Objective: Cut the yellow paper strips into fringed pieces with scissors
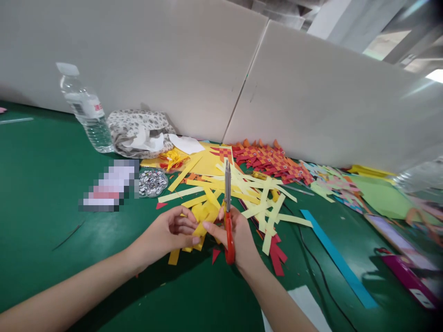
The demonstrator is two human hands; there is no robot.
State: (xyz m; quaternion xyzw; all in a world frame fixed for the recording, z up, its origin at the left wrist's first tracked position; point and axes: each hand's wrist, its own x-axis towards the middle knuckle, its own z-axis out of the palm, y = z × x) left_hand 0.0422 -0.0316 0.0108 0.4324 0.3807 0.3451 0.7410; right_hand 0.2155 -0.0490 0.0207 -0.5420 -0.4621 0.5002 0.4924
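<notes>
Folded yellow paper strips [205,216] are held between my two hands, with loose ends hanging below. My left hand [176,228] is closed, its thumb and fingertips pinching the left side of the strips. My right hand [238,230] grips a pair of scissors [229,230] with red handles, blades pointing up and away from me. Its thumb and fingertip also press on the right side of the yellow paper. Pale yellow paper strips [273,210] lie in a loose pile just beyond my hands. Red paper strips [277,256] lie right of my right hand.
Woven orange-red paper fish [273,159] are heaped by the partition [311,92]. A water bottle [88,110], a patterned cloth pouch [138,131], a pixelated phone-like item [112,184] and googly eyes [152,182] stand left. At right lie a blue strip [337,258], a black cable [316,272] and a purple power strip [408,279].
</notes>
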